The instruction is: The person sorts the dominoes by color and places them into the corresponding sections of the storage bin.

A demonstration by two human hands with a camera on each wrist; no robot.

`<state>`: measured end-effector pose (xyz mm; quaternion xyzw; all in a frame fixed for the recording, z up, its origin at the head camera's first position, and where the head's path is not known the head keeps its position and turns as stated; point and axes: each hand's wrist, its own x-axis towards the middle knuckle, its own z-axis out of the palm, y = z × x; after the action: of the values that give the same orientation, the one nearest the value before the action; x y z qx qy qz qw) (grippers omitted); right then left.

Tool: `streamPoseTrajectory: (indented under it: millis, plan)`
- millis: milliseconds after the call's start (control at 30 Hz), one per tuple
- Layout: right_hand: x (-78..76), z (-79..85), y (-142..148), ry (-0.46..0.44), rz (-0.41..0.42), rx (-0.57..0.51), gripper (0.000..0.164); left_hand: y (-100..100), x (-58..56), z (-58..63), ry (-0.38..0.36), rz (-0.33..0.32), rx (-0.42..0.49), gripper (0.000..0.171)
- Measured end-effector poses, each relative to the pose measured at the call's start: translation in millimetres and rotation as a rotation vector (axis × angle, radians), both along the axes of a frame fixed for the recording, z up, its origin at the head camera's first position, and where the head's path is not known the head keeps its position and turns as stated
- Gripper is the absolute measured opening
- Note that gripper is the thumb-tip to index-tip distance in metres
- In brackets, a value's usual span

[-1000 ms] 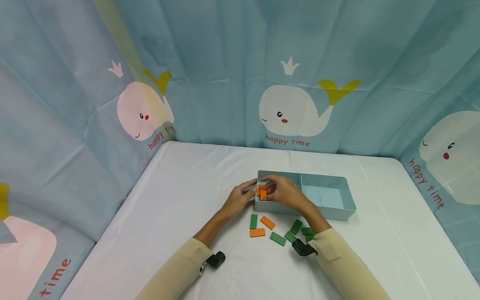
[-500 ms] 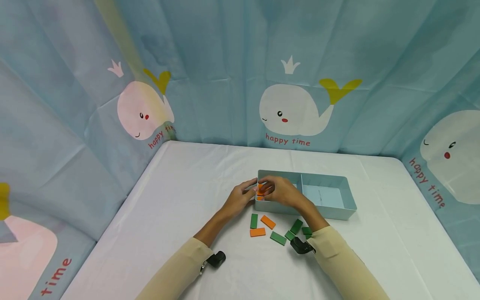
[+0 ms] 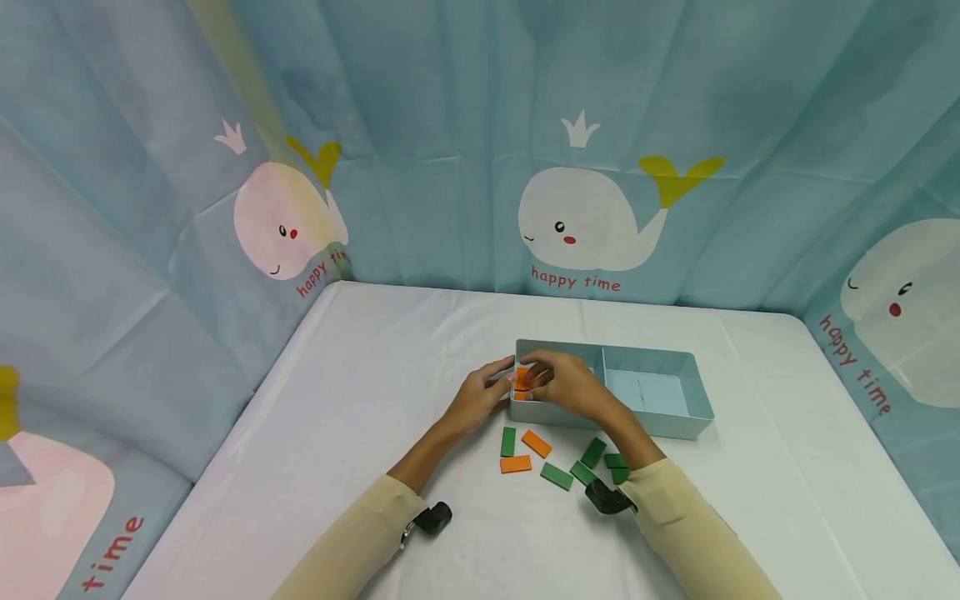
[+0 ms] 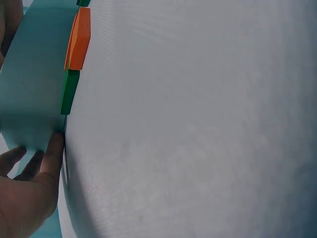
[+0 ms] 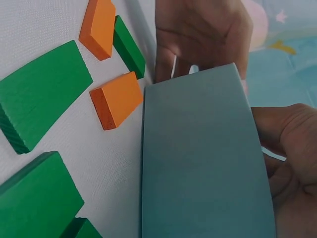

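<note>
A pale blue-grey two-part box (image 3: 615, 421) stands on the white table. My left hand (image 3: 476, 398) rests against its left end, fingers nearly straight on the outer wall (image 4: 34, 79). Inside the left compartment, my right hand (image 3: 570, 387) has curled fingers at orange blocks (image 3: 522, 377) lying by the left wall, and it seems to pinch one of them. In the right wrist view the box's front wall (image 5: 198, 163) hides the fingertips. The right compartment (image 3: 645, 392) holds no blocks.
In front of the box lie loose blocks: two orange ones (image 3: 515, 464) and several green ones, such as a green block (image 3: 557, 476) near the middle. More green blocks (image 3: 617, 462) lie beside the right sleeve (image 3: 675, 508). A whale-print curtain (image 3: 435, 208) hangs behind the table.
A second ago an orange block stood up between my right fingers; it has gone down into the left compartment. The left hand and the box have stayed in place.
</note>
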<state>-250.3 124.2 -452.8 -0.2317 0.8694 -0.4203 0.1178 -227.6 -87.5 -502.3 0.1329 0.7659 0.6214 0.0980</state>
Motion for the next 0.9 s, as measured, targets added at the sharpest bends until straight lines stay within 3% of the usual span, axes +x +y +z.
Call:
streamPoseTrajectory:
  millis: [533,900]
  plan:
    - [18.6,2.7,13.7,0.067,-0.065,-0.113,0.047,-0.4,0.4,-2.1,0.001,0.006,0.009,0.053]
    - [27.9,2.1,29.2,0.187,-0.091,-0.202,0.049,2.2,0.1,0.1,-0.009,0.028,0.022,0.053]
